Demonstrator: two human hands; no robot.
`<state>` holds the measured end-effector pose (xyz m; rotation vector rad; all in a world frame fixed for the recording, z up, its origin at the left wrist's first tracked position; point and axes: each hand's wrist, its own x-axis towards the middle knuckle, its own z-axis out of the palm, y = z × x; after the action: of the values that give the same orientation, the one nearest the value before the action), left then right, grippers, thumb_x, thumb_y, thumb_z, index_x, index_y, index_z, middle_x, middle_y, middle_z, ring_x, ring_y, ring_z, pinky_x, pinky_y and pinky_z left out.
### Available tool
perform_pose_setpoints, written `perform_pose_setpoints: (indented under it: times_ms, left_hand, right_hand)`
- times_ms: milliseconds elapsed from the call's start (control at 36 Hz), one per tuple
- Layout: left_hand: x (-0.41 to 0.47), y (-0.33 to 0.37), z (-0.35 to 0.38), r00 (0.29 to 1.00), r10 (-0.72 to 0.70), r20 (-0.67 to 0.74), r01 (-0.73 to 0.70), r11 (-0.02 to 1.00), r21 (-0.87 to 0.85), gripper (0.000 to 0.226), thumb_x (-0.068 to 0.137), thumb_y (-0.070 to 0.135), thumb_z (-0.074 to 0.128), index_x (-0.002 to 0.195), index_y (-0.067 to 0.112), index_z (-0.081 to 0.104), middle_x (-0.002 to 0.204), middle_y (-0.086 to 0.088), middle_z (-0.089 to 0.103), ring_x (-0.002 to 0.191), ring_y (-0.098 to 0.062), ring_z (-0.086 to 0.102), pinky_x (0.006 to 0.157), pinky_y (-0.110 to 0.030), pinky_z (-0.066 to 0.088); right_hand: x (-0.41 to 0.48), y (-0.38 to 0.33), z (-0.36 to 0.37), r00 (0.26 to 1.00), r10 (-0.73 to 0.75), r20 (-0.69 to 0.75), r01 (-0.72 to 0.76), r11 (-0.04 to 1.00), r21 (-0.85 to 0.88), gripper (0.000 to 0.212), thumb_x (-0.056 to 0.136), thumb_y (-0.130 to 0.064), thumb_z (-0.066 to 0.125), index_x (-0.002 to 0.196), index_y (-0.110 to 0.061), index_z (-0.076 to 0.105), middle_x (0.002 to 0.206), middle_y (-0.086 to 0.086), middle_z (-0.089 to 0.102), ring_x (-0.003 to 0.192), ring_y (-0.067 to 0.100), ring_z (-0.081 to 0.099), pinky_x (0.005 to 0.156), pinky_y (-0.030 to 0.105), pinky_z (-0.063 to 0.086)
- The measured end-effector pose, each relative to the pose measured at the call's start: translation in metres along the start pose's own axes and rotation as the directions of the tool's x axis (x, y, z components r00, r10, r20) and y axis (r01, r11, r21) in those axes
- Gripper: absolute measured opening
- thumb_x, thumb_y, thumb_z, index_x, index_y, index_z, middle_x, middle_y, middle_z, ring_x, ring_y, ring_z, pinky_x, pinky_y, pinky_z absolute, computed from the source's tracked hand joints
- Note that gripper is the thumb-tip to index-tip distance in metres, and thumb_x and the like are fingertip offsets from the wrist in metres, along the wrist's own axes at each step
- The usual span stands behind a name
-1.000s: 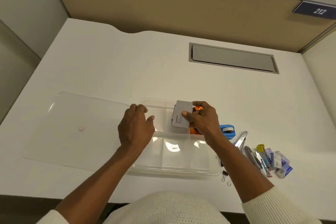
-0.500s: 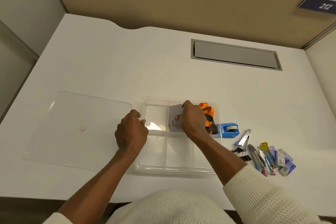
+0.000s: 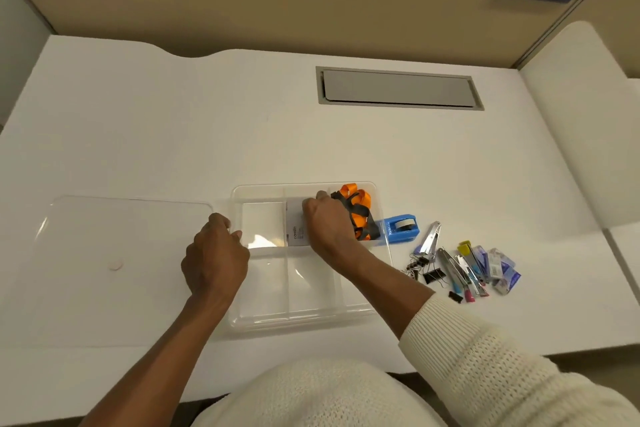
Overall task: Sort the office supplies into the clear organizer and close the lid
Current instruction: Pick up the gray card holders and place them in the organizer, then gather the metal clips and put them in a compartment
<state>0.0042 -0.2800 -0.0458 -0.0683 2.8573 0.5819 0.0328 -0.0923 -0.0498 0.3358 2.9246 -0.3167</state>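
The clear organizer (image 3: 301, 317) sits on the white desk in front of me, its lid (image 3: 114, 274) lying flat to its left. My right hand (image 3: 327, 224) presses a grey card box (image 3: 295, 229) down into the middle back compartment and still grips it. An orange and black lanyard (image 3: 358, 210) fills the back right compartment. My left hand (image 3: 214, 258) holds the organizer's left rim. A blue tape dispenser (image 3: 401, 229) lies just right of the organizer.
A pile of binder clips, metal clips and small packets (image 3: 464, 267) lies on the desk to the right. A grey cable hatch (image 3: 398, 88) is set into the desk further back. A tan partition stands behind the desk.
My right hand has lowered the grey card box from above the organizer into the middle back compartment. The lanyard has come into full view. My left hand stayed on the left rim.
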Motion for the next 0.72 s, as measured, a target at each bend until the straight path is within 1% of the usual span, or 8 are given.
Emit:
perform_pose_setpoints:
  times_ms: [83,222,333,417,472,556,611,722]
  left_hand:
    - [0.000,0.002,-0.002,1.000,0.009,-0.006,-0.009,0.999,0.044,0.023,0.098,0.024,0.062,0.117,0.012,0.059,0.113,-0.011,0.072,0.100,-0.039,0.067,0.075,-0.038,0.044]
    - [-0.006,0.014,-0.005,0.998,0.039,-0.042,-0.036,0.997,0.062,0.042,0.095,0.029,0.069,0.127,0.007,0.054,0.124,-0.014,0.065,0.104,-0.042,0.066,0.078,-0.045,0.049]
    - [-0.014,0.033,-0.005,0.973,0.192,-0.126,-0.172,0.973,0.153,0.043,0.091,0.029,0.073,0.120,0.002,0.057,0.114,-0.017,0.062,0.101,-0.039,0.063,0.071,-0.047,0.052]
    - [-0.027,0.058,-0.003,0.922,0.346,-0.174,-0.320,0.934,0.159,0.029,0.092,0.028,0.071,0.106,0.004,0.064,0.100,-0.015,0.066,0.090,-0.037,0.064,0.063,-0.043,0.050]
    - [-0.040,0.079,0.002,0.883,0.438,-0.170,-0.419,0.898,0.133,0.021,0.093,0.028,0.070,0.094,0.007,0.068,0.088,-0.011,0.069,0.081,-0.033,0.064,0.059,-0.037,0.047]
    - [-0.061,0.112,0.014,0.842,0.526,-0.116,-0.520,0.850,0.079,0.018,0.094,0.029,0.067,0.085,0.013,0.067,0.078,-0.004,0.068,0.070,-0.028,0.063,0.056,-0.034,0.049]
    - [-0.075,0.134,0.025,0.811,0.581,-0.065,-0.578,0.813,0.070,0.018,0.096,0.031,0.062,0.085,0.017,0.066,0.077,-0.001,0.068,0.067,-0.024,0.063,0.056,-0.034,0.051]
    - [-0.101,0.176,0.047,0.708,0.705,0.046,-0.706,0.708,0.025,0.020,0.098,0.036,0.061,0.091,0.018,0.066,0.081,0.002,0.067,0.071,-0.019,0.062,0.060,-0.038,0.056]
  right_hand:
    - [-0.009,0.005,-0.002,0.999,0.002,-0.051,0.002,0.997,0.073,0.034,0.094,-0.024,0.073,0.124,-0.007,0.067,0.111,0.014,0.066,0.093,0.029,0.070,0.091,0.040,0.061]
    - [-0.039,0.029,-0.013,0.960,0.076,-0.268,-0.035,0.987,0.155,0.013,0.094,-0.011,0.066,0.103,-0.011,0.075,0.095,0.008,0.071,0.079,0.028,0.067,0.063,0.039,0.058]
    - [-0.074,0.065,-0.020,0.902,0.252,-0.351,-0.140,0.939,0.314,0.011,0.094,-0.021,0.064,0.096,-0.021,0.075,0.089,-0.001,0.070,0.076,0.022,0.065,0.061,0.038,0.055]
    - [-0.100,0.100,-0.023,0.851,0.361,-0.382,-0.216,0.903,0.372,0.008,0.091,-0.021,0.068,0.093,-0.024,0.075,0.087,-0.003,0.071,0.074,0.019,0.066,0.061,0.037,0.056]
    - [-0.116,0.125,-0.022,0.806,0.445,-0.390,-0.279,0.867,0.413,0.006,0.091,-0.019,0.071,0.093,-0.022,0.076,0.088,-0.003,0.073,0.074,0.018,0.068,0.064,0.037,0.058]
    - [-0.138,0.159,-0.019,0.767,0.547,-0.337,-0.403,0.818,0.411,0.008,0.092,-0.023,0.069,0.096,-0.023,0.075,0.093,-0.004,0.074,0.079,0.019,0.069,0.068,0.040,0.059]
    - [-0.151,0.178,-0.017,0.741,0.605,-0.292,-0.491,0.784,0.379,0.012,0.092,-0.026,0.066,0.100,-0.023,0.075,0.097,-0.003,0.074,0.085,0.020,0.069,0.071,0.041,0.059]
    - [-0.174,0.207,-0.012,0.685,0.691,-0.232,-0.624,0.720,0.302,0.024,0.090,-0.043,0.068,0.108,-0.027,0.072,0.106,-0.005,0.072,0.095,0.021,0.069,0.077,0.040,0.058]
